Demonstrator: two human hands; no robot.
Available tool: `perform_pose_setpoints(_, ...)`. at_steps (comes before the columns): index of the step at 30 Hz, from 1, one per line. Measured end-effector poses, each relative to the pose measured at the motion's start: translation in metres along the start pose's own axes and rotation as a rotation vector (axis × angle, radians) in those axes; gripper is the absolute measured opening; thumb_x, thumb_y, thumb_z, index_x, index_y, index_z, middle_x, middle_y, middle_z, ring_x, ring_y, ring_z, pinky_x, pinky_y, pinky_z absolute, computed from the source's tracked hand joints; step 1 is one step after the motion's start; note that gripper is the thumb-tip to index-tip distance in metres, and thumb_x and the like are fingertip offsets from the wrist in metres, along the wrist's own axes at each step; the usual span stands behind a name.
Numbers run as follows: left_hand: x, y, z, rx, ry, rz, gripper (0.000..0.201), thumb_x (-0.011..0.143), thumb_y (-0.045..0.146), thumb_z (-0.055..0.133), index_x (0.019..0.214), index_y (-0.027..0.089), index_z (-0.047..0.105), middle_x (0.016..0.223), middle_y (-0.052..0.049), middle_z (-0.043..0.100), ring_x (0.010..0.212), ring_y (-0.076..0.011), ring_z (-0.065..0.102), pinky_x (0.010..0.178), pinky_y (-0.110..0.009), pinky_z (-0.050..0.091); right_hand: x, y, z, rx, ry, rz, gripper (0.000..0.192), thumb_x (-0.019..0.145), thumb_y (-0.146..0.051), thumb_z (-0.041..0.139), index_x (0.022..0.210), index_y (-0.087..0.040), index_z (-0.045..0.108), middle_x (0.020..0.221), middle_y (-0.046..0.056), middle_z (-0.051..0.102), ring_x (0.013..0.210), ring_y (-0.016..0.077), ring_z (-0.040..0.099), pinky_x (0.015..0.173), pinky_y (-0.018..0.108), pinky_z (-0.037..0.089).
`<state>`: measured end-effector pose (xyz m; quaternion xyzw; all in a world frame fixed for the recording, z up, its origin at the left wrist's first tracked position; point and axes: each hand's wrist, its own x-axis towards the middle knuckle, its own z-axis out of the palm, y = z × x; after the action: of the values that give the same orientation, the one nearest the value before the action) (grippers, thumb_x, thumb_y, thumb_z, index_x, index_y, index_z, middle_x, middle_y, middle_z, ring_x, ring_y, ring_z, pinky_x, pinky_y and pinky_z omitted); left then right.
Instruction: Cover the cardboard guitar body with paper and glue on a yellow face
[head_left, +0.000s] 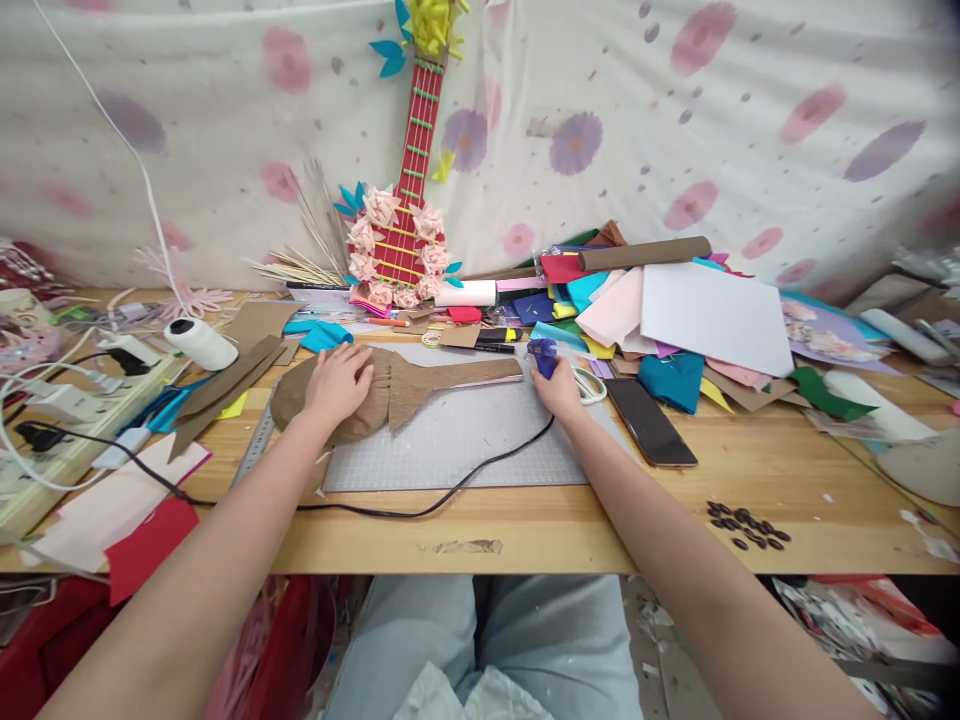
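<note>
The left hand point(337, 385) lies flat, palm down and fingers spread, on the round body of a brown guitar-shaped cardboard cutout point(390, 392). It grips nothing and only presses on the card. The cutout lies on a grey cutting mat point(480, 440), and its long neck stretches from this hand toward the right hand point(556, 388).

The right hand is closed around a small blue tool point(543, 356) just past the tip of the cutout's neck; what kind of tool it is cannot be told. A black cable point(420, 508) runs from under this hand, back across the mat toward the person, then off to the left.

Just right of the right hand lies a black phone point(649, 422), face up on the wooden table point(525, 525). Beyond it is a heap of coloured paper sheets point(712, 315).

Beyond the left hand, against the flowered cloth, stands a red model guitar trimmed with pink paper flowers point(397, 240). To its left sit a white spool of thread point(201, 343) and a white power strip point(82, 415).
</note>
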<state>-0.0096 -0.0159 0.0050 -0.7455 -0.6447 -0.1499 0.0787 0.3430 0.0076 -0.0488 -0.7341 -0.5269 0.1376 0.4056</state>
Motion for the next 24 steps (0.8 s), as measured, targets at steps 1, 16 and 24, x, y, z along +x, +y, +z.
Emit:
perform_pose_setpoints(1, 0.002, -0.002, 0.001, 0.013, -0.031, -0.009, 0.049, 0.088, 0.035, 0.029, 0.129, 0.018, 0.050, 0.139, -0.007, 0.044, 0.133, -0.0248, 0.031, 0.110, -0.050, 0.020, -0.008, 0.001, -0.003, -0.004, 0.056, -0.046, 0.048, 0.071, -0.029, 0.059, 0.112, -0.010, 0.045, 0.114, 0.019, 0.053, 0.108, 0.0281, 0.050, 0.092, 0.043, 0.038)
perform_pose_setpoints(16, 0.002, -0.003, 0.008, 0.061, -0.108, -0.038, 0.053, 0.090, 0.035, 0.020, 0.133, 0.016, 0.044, 0.143, -0.011, 0.037, 0.134, -0.0263, 0.028, 0.108, -0.051, 0.023, -0.091, -0.145, 0.084, -0.232, -0.513, -0.793, 0.053, 0.091, -0.039, 0.039, 0.133, -0.007, 0.042, 0.141, 0.015, 0.039, 0.131, 0.0265, 0.032, 0.109, 0.041, 0.023)
perform_pose_setpoints(24, 0.000, -0.001, 0.012, 0.060, -0.042, -0.041, 0.051, 0.090, 0.035, 0.022, 0.131, 0.018, 0.047, 0.141, -0.009, 0.041, 0.132, -0.0253, 0.032, 0.108, -0.049, 0.023, -0.105, -0.140, 0.101, -0.173, -0.443, -0.706, 0.056, 0.092, -0.040, 0.036, 0.137, -0.008, 0.036, 0.142, 0.014, 0.037, 0.133, 0.0234, 0.029, 0.110, 0.039, 0.021)
